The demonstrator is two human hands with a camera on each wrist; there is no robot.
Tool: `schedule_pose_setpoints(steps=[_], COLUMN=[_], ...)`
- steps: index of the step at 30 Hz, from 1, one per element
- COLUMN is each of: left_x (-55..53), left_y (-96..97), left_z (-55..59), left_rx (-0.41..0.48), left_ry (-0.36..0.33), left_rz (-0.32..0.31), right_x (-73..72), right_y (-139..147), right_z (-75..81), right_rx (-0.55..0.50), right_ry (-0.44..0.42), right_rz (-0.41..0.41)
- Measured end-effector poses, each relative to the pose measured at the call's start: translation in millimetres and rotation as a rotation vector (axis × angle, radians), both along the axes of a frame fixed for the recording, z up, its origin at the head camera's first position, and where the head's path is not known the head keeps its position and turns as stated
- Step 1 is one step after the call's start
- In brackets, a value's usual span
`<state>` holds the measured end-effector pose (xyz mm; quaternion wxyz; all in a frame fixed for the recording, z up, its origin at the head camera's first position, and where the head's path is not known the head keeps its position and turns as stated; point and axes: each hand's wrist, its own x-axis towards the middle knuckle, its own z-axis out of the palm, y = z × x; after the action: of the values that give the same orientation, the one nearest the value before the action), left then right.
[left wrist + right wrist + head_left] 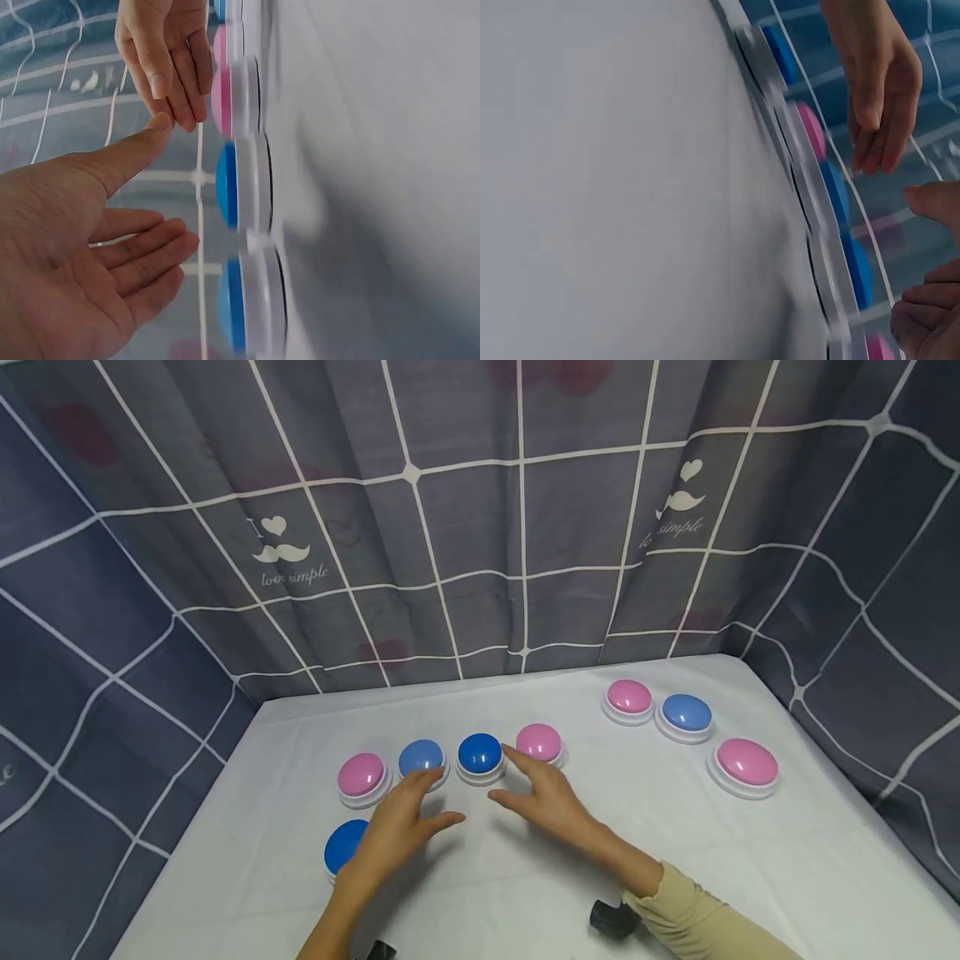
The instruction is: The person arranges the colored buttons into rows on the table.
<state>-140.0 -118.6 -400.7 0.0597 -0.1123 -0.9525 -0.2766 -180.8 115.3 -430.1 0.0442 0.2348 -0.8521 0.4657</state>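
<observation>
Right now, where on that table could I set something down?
The widest bare patch of the white table lies between the right sleeve and the rightmost pink button. A slimmer strip separates the middle row of four buttons from the curtain behind. It's crowded at that row, where the left hand and right hand are close.

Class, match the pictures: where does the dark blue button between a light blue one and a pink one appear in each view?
Head: the dark blue button lies at mid-width, below the centre.
Left wrist: the dark blue button is near the centre, seen from the side.
Right wrist: the dark blue button is at lower right, also side-on.
Shared landmark: the neighbouring pink button.
</observation>
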Motion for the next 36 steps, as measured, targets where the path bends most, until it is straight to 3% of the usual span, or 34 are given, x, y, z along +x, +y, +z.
schedule_pose_setpoints(steps=[8,12,26,36], left_x=[-30.7,-42.8,-71.3,-90.6], left_y=[46.4,72.2,172.5,226.2], left_z=[-3.5,-3.2,-5.0,-20.0], left_rx=[0.044,0.055,-0.002,-0.055], left_ry=[0.029,0.036,0.036,0.034], left_rz=[-0.225,-0.297,-0.432,-0.449], right_x=[-8.7,-7.8,10.5,17.1], right_y=[74.7,110.7,204.2,236.9], right_z=[-1.8,0.6,7.7,-0.6], right_rx=[0.019,0.063,0.162,0.217], right_ry=[0.032,0.015,0.079,0.033], right_rz=[-0.200,-0.293,-0.539,-0.673])
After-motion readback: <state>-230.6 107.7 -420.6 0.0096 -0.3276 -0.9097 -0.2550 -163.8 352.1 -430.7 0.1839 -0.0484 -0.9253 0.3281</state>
